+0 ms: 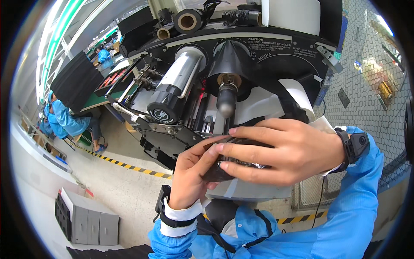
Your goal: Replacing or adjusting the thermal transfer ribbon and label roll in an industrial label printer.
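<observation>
Glossy black, the roll (217, 174) sits between the person's two hands, just in front of the open machine (166, 136) and below the rounded tip of its dark spindle (226, 102). From where I'm standing, the left hand (189, 166) pinches the roll's near left end between thumb and fingers; the right hand (284, 151) lays slightly parted fingers across it, thumb hidden, so I can't tell whether that grip is closed. A silver spindle (177, 71) juts out beside a black cone (230, 58), dark rolls (199, 26) rest along the machine's top, and people in blue (71, 118) sit off left near a green bench (95, 101)
</observation>
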`<state>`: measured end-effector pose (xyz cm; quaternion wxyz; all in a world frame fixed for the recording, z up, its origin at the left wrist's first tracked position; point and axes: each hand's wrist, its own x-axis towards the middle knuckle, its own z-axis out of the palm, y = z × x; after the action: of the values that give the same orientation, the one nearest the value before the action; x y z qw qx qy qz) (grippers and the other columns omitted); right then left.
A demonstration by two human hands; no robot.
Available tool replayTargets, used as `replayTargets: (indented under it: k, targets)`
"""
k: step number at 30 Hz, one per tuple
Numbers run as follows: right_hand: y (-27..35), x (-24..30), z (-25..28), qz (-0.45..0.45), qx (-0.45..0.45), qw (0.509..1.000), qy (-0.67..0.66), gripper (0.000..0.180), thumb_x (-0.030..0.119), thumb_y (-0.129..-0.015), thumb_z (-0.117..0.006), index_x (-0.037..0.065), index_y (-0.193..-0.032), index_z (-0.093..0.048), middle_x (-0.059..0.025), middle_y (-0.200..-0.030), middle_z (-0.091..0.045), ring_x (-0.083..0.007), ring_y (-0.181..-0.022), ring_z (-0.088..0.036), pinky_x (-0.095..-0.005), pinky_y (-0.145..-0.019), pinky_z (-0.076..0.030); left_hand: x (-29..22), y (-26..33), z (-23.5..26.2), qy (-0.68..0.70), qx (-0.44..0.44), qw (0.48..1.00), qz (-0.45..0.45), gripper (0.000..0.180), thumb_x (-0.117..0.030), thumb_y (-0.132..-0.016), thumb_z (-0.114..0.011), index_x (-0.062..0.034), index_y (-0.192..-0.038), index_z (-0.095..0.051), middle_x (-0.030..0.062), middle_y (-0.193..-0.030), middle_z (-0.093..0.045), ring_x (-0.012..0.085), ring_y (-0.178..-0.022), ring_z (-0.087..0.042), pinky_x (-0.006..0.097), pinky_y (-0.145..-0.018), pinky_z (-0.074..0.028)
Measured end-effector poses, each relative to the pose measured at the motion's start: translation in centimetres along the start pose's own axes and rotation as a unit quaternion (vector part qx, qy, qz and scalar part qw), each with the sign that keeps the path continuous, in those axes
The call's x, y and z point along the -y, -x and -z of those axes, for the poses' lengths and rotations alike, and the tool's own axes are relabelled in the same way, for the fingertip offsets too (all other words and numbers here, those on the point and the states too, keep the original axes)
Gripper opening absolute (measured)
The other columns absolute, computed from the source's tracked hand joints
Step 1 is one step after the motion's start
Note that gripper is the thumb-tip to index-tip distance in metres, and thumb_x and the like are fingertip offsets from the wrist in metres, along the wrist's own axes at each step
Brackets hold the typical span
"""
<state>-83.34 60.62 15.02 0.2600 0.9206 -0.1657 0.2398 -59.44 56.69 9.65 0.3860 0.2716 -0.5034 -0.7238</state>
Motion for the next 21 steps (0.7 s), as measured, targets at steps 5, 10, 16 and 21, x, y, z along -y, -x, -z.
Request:
replayTargets:
  k: [5,10,16,21]
  targets:
    - [0.5,-1.1,0.5,-0.031,-0.006,0.998,0.052,0.033,0.015,-0.083,-0.07,0.001,-0.113,-0.074,-0.0124,-0.121,-0.072,-0.0261,-0.112,-0.071,-0.0302,-0.072,-0.059,-0.1,0.3,-0.4,0.017,0.0,0.999,-0.029,0.052,-0.033,-0.111,-0.051,0.0068,-0.144,-0.054,0.0087,-0.083,-0.069,0.009,-0.055,-0.055,0.022,-0.046,-0.038]
    - [0.1,-2.2,0.4,-0.073,0.024,0.993,0.092,0.037,0.015,-0.081,-0.07,-0.001,-0.114,-0.072,-0.0132,-0.12,-0.073,-0.0253,-0.113,-0.071,-0.0303,-0.077,-0.06,1.4,2.3,0.1,-0.043,-0.048,0.995,-0.081,0.055,-0.038,-0.108,-0.047,0.0079,-0.136,-0.054,0.0123,-0.062,-0.061,0.0125,-0.044,-0.047,0.024,-0.044,-0.036]
    - [-0.6,-2.4,-0.6,-0.067,0.044,0.989,0.125,0.043,0.014,-0.078,-0.07,-0.006,-0.115,-0.071,-0.0145,-0.109,-0.072,-0.0247,-0.109,-0.072,-0.0284,-0.074,-0.061,3.0,3.8,0.8,-0.028,0.028,0.998,-0.052,0.038,-0.023,-0.106,-0.057,0.0046,-0.132,-0.06,0.0107,-0.076,-0.07,0.0113,-0.062,-0.059,0.023,-0.057,-0.04]
    - [-1.9,-2.2,-0.7,-0.028,0.029,0.991,0.128,0.047,0.015,-0.075,-0.071,-0.009,-0.116,-0.071,-0.0135,-0.105,-0.072,-0.021,-0.098,-0.072,-0.0267,-0.07,-0.061,2.6,4.3,-0.3,-0.1,-0.007,0.993,-0.067,0.035,-0.024,-0.103,-0.058,0.0056,-0.121,-0.062,0.0127,-0.078,-0.068,0.0154,-0.063,-0.061,0.026,-0.058,-0.042]
